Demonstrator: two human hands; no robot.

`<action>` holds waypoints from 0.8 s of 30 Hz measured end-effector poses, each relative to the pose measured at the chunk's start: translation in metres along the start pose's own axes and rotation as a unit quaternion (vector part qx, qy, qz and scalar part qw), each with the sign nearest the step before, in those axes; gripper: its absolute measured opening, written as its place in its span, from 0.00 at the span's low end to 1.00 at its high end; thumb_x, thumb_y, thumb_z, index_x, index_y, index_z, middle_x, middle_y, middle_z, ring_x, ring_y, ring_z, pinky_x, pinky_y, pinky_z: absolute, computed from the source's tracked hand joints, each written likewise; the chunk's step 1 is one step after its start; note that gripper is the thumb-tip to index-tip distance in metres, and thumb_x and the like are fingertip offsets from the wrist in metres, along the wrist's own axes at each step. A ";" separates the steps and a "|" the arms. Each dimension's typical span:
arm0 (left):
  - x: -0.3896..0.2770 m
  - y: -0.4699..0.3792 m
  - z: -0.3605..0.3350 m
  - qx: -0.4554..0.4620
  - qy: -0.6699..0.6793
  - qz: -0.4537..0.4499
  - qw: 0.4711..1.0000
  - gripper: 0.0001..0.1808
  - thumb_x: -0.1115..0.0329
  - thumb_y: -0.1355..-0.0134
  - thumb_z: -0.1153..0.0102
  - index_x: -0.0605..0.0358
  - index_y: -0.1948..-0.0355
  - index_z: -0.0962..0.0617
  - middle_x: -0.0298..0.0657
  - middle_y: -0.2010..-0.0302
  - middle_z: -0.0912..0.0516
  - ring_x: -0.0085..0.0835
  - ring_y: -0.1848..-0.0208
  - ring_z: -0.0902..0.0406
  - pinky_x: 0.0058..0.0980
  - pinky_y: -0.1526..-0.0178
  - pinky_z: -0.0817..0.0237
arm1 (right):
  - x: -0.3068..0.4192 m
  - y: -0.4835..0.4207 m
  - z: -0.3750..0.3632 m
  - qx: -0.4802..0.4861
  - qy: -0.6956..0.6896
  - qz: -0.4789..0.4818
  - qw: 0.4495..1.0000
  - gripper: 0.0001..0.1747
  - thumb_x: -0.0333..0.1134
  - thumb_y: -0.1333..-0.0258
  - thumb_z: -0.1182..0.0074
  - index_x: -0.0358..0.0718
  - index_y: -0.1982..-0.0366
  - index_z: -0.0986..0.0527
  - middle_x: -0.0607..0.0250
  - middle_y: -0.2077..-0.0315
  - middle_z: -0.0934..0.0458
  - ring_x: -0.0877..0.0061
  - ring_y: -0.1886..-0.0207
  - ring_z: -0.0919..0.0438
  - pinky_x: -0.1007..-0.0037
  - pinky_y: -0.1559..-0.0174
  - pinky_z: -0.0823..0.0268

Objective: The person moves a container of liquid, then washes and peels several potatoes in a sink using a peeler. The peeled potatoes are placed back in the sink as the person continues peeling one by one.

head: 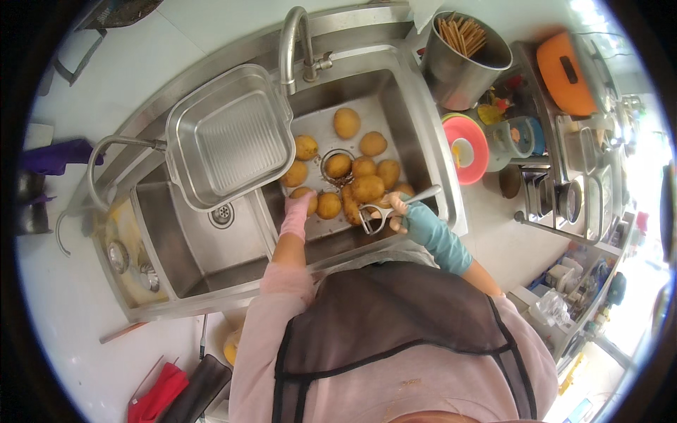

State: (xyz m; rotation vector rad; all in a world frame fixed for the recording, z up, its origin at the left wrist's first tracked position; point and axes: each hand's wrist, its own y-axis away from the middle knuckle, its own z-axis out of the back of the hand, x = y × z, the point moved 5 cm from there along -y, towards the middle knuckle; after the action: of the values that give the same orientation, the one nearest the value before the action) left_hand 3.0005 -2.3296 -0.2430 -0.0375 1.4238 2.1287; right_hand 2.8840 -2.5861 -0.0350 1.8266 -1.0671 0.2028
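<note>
Several unpeeled potatoes (367, 189) lie in the right basin of a stainless steel sink (317, 248), some around the drain. My left hand (298, 214), in a pink glove, has its fingers on a potato (305, 198) at the basin's left side; how firmly it grips is partly hidden. In my right hand (406, 214), whose teal glove leaves the fingertips bare, is a metal Y-shaped peeler (378, 218). The peeler's blade end points left, just below the potatoes, and its handle sticks out to the upper right.
A rectangular steel pan (238, 137) spans the left basin's upper part. A faucet (290, 53) arches at the back. Right of the sink stand a steel pot (449, 79) holding wooden sticks, and a pink basin (473, 153). A loaded shelf rack (550, 158) is farther right.
</note>
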 end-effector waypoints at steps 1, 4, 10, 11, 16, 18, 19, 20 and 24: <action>0.000 0.012 -0.005 0.068 0.089 0.010 0.994 0.45 0.46 0.59 0.33 0.58 0.43 0.36 0.49 0.47 0.29 0.40 0.47 0.30 0.43 0.47 0.35 | 0.004 -0.002 -0.005 0.009 -0.003 0.012 1.000 0.09 0.40 0.39 0.53 0.41 0.65 0.30 0.59 0.64 0.22 0.84 0.80 0.32 0.84 0.83 0.46; -0.002 0.071 -0.006 0.271 0.348 0.039 0.896 0.41 0.40 0.53 0.41 0.55 0.45 0.34 0.45 0.47 0.29 0.41 0.48 0.30 0.44 0.51 0.34 | 0.024 0.001 -0.017 0.016 0.025 0.060 0.998 0.05 0.31 0.44 0.46 0.44 0.67 0.31 0.59 0.70 0.22 0.85 0.84 0.35 0.84 0.84 0.48; -0.043 0.213 0.018 0.551 0.589 -0.103 0.582 0.41 0.33 0.45 0.59 0.57 0.42 0.36 0.54 0.44 0.33 0.48 0.42 0.36 0.44 0.46 0.40 | 0.054 0.029 -0.074 0.169 0.136 0.120 0.969 0.13 0.43 0.42 0.50 0.41 0.62 0.31 0.67 0.71 0.24 0.88 0.83 0.36 0.87 0.83 0.49; -0.048 0.227 0.021 0.553 0.616 -0.086 0.554 0.42 0.33 0.45 0.58 0.56 0.42 0.36 0.54 0.44 0.33 0.47 0.41 0.36 0.44 0.46 0.40 | 0.056 0.035 -0.083 0.189 0.158 0.129 0.961 0.13 0.43 0.41 0.51 0.41 0.62 0.31 0.68 0.71 0.24 0.88 0.83 0.36 0.87 0.83 0.49; -0.062 0.272 0.034 0.521 0.539 -0.241 0.616 0.44 0.33 0.46 0.54 0.55 0.39 0.40 0.51 0.41 0.35 0.44 0.39 0.39 0.44 0.44 0.41 | 0.069 0.057 -0.117 0.250 0.200 0.217 0.922 0.13 0.39 0.40 0.51 0.36 0.61 0.30 0.70 0.75 0.24 0.90 0.82 0.37 0.86 0.81 0.47; -0.061 0.280 0.036 0.500 0.537 -0.238 0.637 0.44 0.32 0.47 0.54 0.54 0.39 0.39 0.46 0.41 0.35 0.43 0.40 0.37 0.46 0.43 0.41 | 0.072 0.060 -0.119 0.234 0.210 0.204 0.927 0.13 0.39 0.41 0.51 0.36 0.62 0.30 0.69 0.76 0.24 0.90 0.82 0.36 0.85 0.80 0.46; -0.059 0.281 0.036 0.469 0.527 -0.234 0.668 0.44 0.32 0.47 0.54 0.54 0.39 0.39 0.43 0.40 0.35 0.42 0.41 0.36 0.47 0.42 0.41 | 0.073 0.061 -0.119 0.227 0.215 0.196 0.929 0.13 0.39 0.41 0.50 0.36 0.62 0.30 0.69 0.76 0.24 0.89 0.82 0.36 0.85 0.80 0.45; -0.061 0.289 0.036 0.501 0.541 -0.231 0.635 0.43 0.33 0.47 0.53 0.55 0.40 0.38 0.44 0.40 0.35 0.42 0.41 0.35 0.47 0.43 0.40 | 0.074 0.062 -0.121 0.232 0.198 0.188 0.934 0.12 0.37 0.42 0.48 0.35 0.63 0.30 0.67 0.77 0.23 0.89 0.81 0.34 0.85 0.80 0.43; -0.062 0.304 0.026 0.507 0.610 -0.131 0.595 0.39 0.37 0.45 0.51 0.60 0.44 0.35 0.46 0.50 0.28 0.41 0.50 0.30 0.42 0.49 0.37 | 0.064 0.070 -0.132 0.256 0.245 0.170 0.920 0.10 0.34 0.45 0.44 0.35 0.65 0.29 0.67 0.77 0.23 0.88 0.77 0.29 0.86 0.78 0.41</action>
State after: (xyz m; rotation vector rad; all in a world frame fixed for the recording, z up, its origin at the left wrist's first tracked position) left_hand 2.9166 -2.4160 0.0436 -1.3516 2.8870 0.5086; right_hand 2.9112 -2.5267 0.1142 1.8662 -1.0122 1.1795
